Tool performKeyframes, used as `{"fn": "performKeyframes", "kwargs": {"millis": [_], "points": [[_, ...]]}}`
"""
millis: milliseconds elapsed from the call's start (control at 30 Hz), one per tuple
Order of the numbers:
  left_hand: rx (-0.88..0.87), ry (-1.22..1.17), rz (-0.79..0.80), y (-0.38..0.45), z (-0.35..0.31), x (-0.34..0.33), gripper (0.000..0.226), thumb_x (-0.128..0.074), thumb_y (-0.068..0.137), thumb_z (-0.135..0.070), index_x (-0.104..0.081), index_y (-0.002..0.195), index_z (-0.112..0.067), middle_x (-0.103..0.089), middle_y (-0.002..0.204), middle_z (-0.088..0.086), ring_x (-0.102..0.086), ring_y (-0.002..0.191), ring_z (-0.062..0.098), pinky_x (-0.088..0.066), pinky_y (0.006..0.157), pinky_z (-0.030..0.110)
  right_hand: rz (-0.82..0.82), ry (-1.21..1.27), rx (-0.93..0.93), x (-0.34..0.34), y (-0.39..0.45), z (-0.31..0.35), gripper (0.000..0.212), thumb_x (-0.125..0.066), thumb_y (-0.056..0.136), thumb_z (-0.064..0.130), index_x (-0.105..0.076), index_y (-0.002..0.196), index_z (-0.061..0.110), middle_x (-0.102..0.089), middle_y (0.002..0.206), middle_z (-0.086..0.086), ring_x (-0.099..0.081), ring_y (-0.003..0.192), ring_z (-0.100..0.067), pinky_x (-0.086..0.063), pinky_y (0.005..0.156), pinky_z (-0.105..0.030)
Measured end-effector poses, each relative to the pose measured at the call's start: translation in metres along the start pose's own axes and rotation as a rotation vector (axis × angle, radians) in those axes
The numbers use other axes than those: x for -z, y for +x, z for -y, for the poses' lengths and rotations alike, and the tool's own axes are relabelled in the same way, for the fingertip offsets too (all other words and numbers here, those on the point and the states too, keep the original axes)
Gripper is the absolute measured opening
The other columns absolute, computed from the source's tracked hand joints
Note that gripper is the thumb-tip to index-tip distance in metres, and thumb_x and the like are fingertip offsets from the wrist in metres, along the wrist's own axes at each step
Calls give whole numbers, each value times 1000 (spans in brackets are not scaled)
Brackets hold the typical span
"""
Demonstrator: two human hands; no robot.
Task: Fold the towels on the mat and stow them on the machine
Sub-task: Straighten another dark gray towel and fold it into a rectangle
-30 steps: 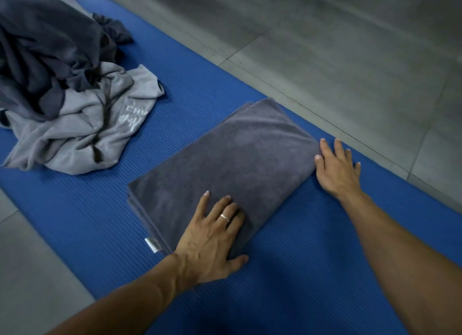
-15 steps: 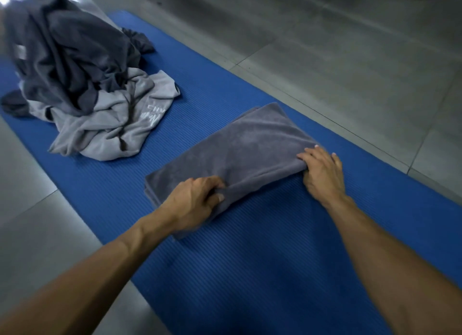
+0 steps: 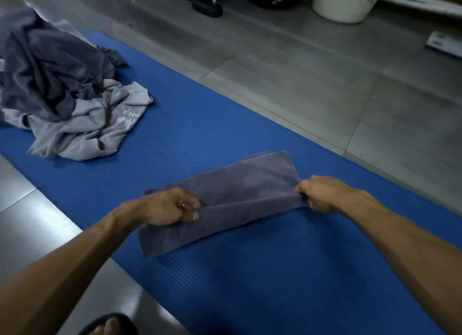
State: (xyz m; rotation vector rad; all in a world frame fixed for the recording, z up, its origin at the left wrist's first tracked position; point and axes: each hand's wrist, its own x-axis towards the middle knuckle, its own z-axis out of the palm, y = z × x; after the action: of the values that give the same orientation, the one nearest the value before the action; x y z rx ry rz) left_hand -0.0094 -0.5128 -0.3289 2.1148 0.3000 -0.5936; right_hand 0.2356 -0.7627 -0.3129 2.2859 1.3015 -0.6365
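Note:
A dark grey folded towel (image 3: pixel 240 189) hangs just above the blue mat (image 3: pixel 250 272), its lower half drooping toward me. My left hand (image 3: pixel 172 207) grips its left end with curled fingers. At the opposite end, my right hand (image 3: pixel 320 193) pinches the towel. A heap of unfolded towels lies at the mat's far left: dark grey ones (image 3: pixel 50 67) on top, a light grey one (image 3: pixel 87 132) below. Black machine feet (image 3: pixel 207 6) show at the top edge.
A white perforated basket (image 3: pixel 347 1) stands on the grey tiled floor (image 3: pixel 325 84) at the top right. A flat white packet (image 3: pixel 443 43) lies at the right edge. My foot in a dark sandal (image 3: pixel 110 326) shows at the bottom.
Both hands went from lying flat on the towel to gripping its ends and lifting it off the mat. The view tilted up, bringing the basket and machine feet into sight.

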Motion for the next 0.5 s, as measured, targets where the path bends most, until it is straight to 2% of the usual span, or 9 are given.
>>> {"fn": "performKeyframes", "kwargs": {"millis": [67,100,167,200,233,300,400,500], "points": [[-3,72,-24,2,0,3,15,-59,94,-17,-65,81,-14,-61,68,-12,-53,64,1,-43,65,19,116,105,-9,7,-5,-5,23,-52,87,13,-51,72,29,-55,77,5,-52,72,-15,-44,66,-31],[-34,162,-100,5,1,4,17,-59,94,-16,-62,77,-20,-60,69,-13,-54,65,2,-44,67,22,108,139,-16,11,-4,-9,21,-53,87,14,-53,72,29,-58,79,5,-55,75,-16,-47,68,-32],[-72,369,-309,12,7,7,15,-57,93,-19,-57,81,-28,-63,79,-11,-60,77,11,-46,75,31,-2,219,-53,18,4,-15,18,-55,88,16,-54,74,29,-60,84,4,-57,80,-16,-47,68,-32],[-52,443,-394,14,9,9,7,-54,94,-22,-58,92,-27,-66,87,-6,-63,86,17,-47,79,34,-80,259,-75,20,11,-16,17,-56,89,18,-54,75,29,-61,86,3,-57,80,-16,-46,68,-32],[3,505,-456,16,9,11,10,-51,96,-26,-58,103,-25,-68,96,-2,-63,94,23,-46,81,35,-156,289,-95,22,18,-16,15,-57,90,21,-54,78,30,-61,87,3,-57,81,-16,-46,69,-33],[117,602,-479,21,15,13,21,-45,98,-32,-54,115,-25,-66,108,1,-61,102,25,-45,81,36,-267,302,-132,24,32,-11,10,-57,92,25,-54,85,31,-61,89,4,-57,84,-17,-43,75,-34],[167,673,-504,30,23,8,20,-40,98,-33,-50,113,-24,-65,111,0,-61,101,25,-48,79,38,-350,245,-171,21,55,-3,6,-52,96,25,-54,92,29,-63,90,5,-55,85,-18,-35,85,-34],[203,699,-500,40,32,2,21,-38,99,-34,-49,114,-23,-64,111,-1,-62,99,24,-47,75,37,-383,186,-199,15,74,2,10,-47,98,21,-53,94,28,-61,90,5,-48,86,-17,-33,87,-36]]}}
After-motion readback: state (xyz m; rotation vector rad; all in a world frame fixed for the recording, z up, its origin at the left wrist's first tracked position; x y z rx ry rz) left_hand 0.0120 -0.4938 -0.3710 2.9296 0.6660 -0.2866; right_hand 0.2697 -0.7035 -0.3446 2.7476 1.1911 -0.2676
